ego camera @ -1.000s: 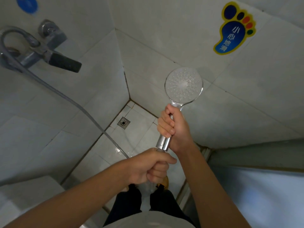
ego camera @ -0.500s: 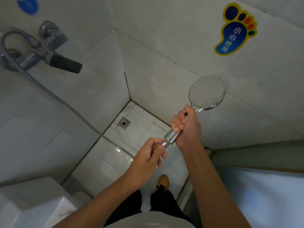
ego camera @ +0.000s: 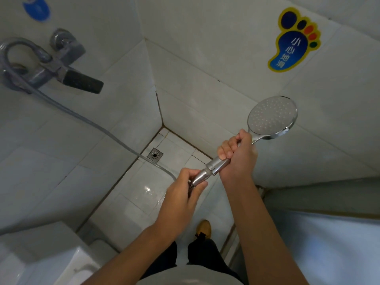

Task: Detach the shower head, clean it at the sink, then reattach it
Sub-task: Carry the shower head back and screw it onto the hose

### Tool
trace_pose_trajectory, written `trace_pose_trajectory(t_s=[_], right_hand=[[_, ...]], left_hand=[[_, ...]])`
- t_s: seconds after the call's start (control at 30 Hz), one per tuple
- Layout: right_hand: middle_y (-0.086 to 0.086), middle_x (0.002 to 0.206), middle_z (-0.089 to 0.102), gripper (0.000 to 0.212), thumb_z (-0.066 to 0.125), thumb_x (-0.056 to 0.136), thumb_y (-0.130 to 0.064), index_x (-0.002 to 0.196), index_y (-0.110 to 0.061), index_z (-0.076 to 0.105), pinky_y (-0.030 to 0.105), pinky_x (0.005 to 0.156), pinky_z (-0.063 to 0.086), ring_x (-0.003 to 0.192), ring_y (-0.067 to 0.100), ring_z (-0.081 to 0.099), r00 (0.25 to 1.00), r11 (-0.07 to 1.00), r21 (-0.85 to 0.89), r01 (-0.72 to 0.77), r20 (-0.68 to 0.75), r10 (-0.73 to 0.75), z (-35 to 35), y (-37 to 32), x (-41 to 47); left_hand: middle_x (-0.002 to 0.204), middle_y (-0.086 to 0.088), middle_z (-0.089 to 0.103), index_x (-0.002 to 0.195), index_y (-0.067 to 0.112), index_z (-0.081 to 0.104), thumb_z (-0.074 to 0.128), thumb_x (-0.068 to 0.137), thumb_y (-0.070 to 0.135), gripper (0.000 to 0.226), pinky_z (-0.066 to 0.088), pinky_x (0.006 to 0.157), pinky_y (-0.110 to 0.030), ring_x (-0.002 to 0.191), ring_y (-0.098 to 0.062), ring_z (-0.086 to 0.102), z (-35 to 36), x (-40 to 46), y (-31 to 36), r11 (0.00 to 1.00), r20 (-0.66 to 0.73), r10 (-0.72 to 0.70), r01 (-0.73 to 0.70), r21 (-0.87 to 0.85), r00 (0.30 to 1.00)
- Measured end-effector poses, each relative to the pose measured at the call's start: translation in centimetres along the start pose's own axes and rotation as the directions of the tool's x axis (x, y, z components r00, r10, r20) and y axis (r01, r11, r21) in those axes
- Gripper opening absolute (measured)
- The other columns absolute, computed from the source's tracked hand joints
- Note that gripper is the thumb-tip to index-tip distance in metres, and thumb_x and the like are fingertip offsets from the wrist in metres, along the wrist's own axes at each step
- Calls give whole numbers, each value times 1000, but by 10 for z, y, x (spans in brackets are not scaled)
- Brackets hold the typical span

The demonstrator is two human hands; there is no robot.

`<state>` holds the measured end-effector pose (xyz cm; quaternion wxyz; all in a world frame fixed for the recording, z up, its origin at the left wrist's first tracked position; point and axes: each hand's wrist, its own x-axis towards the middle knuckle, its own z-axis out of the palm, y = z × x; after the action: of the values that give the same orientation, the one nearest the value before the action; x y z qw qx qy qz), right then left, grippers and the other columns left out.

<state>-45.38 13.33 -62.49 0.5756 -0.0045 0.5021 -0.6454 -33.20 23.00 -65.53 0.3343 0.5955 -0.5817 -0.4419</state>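
A: Head camera looks down into a tiled shower corner. Where is the shower head (ego camera: 271, 117)?

B: It is held in the air in front of the right wall, tilted, with its round spray face up and to the right. The chrome handle goes down and to the left from it.

A: Which hand holds it?

B: The right hand (ego camera: 236, 155) is wrapped around the handle, all fingers curled on it, just below the round face.

A: And the other hand?

B: The left hand (ego camera: 185, 192) is lower and to the left. Its thumb and fingers pinch the metal hose nut (ego camera: 202, 175), which sits at the end of the handle. The two hands are near each other but do not touch.

A: Is the nut still joined to the handle?

B: It touches the handle end. How far the thread is engaged, I cannot tell.

A: Where does the hose (ego camera: 98, 126) go?

B: It runs from the left hand up along the left wall to the mixer tap (ego camera: 51, 62), which has a dark lever.

A: What else is visible?

B: A floor drain (ego camera: 155, 154) in the corner, wet floor tiles, a foot-shaped sticker (ego camera: 292, 44) on the right wall, a round blue sticker (ego camera: 37, 9) on the left wall, and one brown shoe (ego camera: 204, 228) below the hands.
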Motion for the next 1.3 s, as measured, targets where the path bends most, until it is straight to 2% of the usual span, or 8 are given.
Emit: trace_pose_trajectory(t_s=[0.1,0.2,0.47,0.6,0.73,0.83,1.07,1.3], right_hand=[[-2,50,31,33,49,97,-14,66,-16,38,22,35,27,36,10,27,999,999,23,26,-25,-25,1,0,-1],[-2,50,31,33,49,97,-15,66,-16,38,22,36,27,37,10,27,998,999,23,46,-33,-45,3,-3,-1],[-2,51,33,35,59,96,-23,66,-17,43,24,35,31,38,10,30,996,976,-216,2,87,17,-20,-8,3],[-2,60,48,24,66,93,-26,85,-11,50,23,37,34,40,10,35,971,926,-374,48,236,45,-32,9,-8],[1,53,48,40,72,84,-40,97,-4,58,24,39,38,40,12,40,925,883,-462,86,365,101,-37,20,-17],[2,53,49,29,73,86,-28,96,-6,59,24,40,40,40,13,42,917,860,-497,116,387,100,-38,21,-19],[2,57,55,26,74,86,-13,98,-6,52,24,40,41,43,14,47,948,882,-461,92,313,64,-35,16,-16],[15,79,64,15,67,90,-6,84,-8,53,19,40,38,46,10,44,944,950,-313,18,318,87,-33,10,-11]], left_hand=[[70,7,59,101,20,60,24,100,54,50,50,52,-27,59,-10,58,5,-1,-9,978,-75,95,-79,191,993],[68,8,60,93,16,64,12,100,55,66,48,55,-23,63,-9,59,12,-7,-12,989,-102,60,-46,137,993],[65,0,47,106,25,49,38,102,21,12,36,47,-34,52,-9,40,7,-10,1,986,-10,-85,83,-146,996],[81,1,52,112,18,44,41,101,11,14,43,55,-21,60,-5,47,3,6,8,991,4,-30,30,-133,1000],[105,0,49,116,13,47,41,101,11,16,46,76,-12,90,-2,55,-1,23,13,996,-21,26,-28,-90,999],[111,-2,40,117,9,47,43,100,9,17,45,77,-6,92,5,53,-3,31,18,997,-40,49,-51,-62,998],[113,-6,37,113,33,37,49,85,-15,57,46,80,-14,96,-13,51,-3,35,10,991,-13,48,-50,-125,999],[98,6,63,110,19,58,59,94,13,17,49,82,-15,93,-2,61,-1,37,-2,997,24,-7,9,-82,1000]])
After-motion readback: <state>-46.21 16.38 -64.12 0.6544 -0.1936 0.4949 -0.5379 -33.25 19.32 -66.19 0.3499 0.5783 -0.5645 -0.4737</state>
